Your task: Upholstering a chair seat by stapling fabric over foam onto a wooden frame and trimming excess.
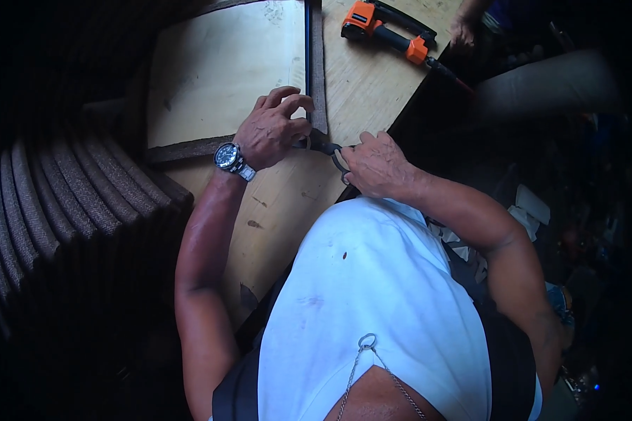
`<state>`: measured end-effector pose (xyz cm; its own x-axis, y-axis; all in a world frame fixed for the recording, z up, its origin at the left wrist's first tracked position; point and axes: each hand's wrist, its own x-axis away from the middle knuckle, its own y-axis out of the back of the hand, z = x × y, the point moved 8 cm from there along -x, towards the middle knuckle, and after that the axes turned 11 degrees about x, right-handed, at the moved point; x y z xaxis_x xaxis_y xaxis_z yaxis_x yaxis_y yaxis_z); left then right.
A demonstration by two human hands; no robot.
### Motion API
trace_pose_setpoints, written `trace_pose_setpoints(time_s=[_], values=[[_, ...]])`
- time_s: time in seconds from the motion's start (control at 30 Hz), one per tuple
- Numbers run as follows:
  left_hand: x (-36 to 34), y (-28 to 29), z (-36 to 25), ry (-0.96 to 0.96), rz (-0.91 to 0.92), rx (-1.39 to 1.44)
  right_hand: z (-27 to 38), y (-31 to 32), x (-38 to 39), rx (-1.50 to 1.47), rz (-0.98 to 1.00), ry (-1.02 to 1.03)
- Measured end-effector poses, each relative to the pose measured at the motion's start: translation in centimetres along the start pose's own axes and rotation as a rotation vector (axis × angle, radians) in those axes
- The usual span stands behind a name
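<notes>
A pale flat panel lies on the wooden table with brown-grey woven fabric along its edges. At the panel's near right corner my left hand, wearing a metal wristwatch, is closed with curled fingers on the fabric edge; its fingertips are partly hidden. My right hand grips scissors by their dark handle loops, just right of that corner. The scissor blades point left toward the fabric and are mostly hidden by shadow and my left hand.
An orange and black staple gun with a hose lies on the table at the far right. Stacked brown fabric-covered pieces stand at left. Another person's hand is near the table's far right edge, beside a blurred pale piece.
</notes>
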<state>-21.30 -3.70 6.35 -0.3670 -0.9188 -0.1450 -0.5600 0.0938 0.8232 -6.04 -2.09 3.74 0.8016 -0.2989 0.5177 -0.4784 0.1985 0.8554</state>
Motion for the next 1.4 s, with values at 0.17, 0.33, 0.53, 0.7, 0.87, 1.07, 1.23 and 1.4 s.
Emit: trace_pose_setpoints(time_s=[0.17, 0.33, 0.53, 0.7, 0.87, 1.07, 1.23, 1.4], values=[[1.2, 0.4, 0.5, 0.052, -0.098, 0.047, -0.4, -0.3, 0.1, -0.079, -0.045, 0.043], [6.6, -0.7, 2.2, 0.299, -0.412, 0.572, -2.0, -1.7, 0.5, -0.159, 0.011, 0.044], [20.8, -12.7, -4.8, 0.991, -0.169, 1.102, -3.7, -4.7, 5.4, -0.208, -0.011, 0.159], [25.0, -13.0, -10.1, 1.275, -0.100, 1.221, -8.8, -2.2, 7.6, -0.189, -0.325, 0.143], [14.8, -2.0, -4.3, 0.864, -0.323, 0.298, -11.0, 0.5, 3.7, -0.052, -0.266, 0.167], [2.4, 0.3, -0.2, 0.564, -0.279, 0.059, -10.0, 3.2, 1.6, 0.046, -0.169, 0.234], [-0.2, -0.9, -0.8, 0.445, -0.093, -0.031, -10.0, 3.7, 0.7, 0.079, -0.145, 0.284], [0.5, -0.9, -1.2, 0.425, -0.128, -0.008, -9.6, 3.5, -0.3, 0.072, -0.125, 0.329]])
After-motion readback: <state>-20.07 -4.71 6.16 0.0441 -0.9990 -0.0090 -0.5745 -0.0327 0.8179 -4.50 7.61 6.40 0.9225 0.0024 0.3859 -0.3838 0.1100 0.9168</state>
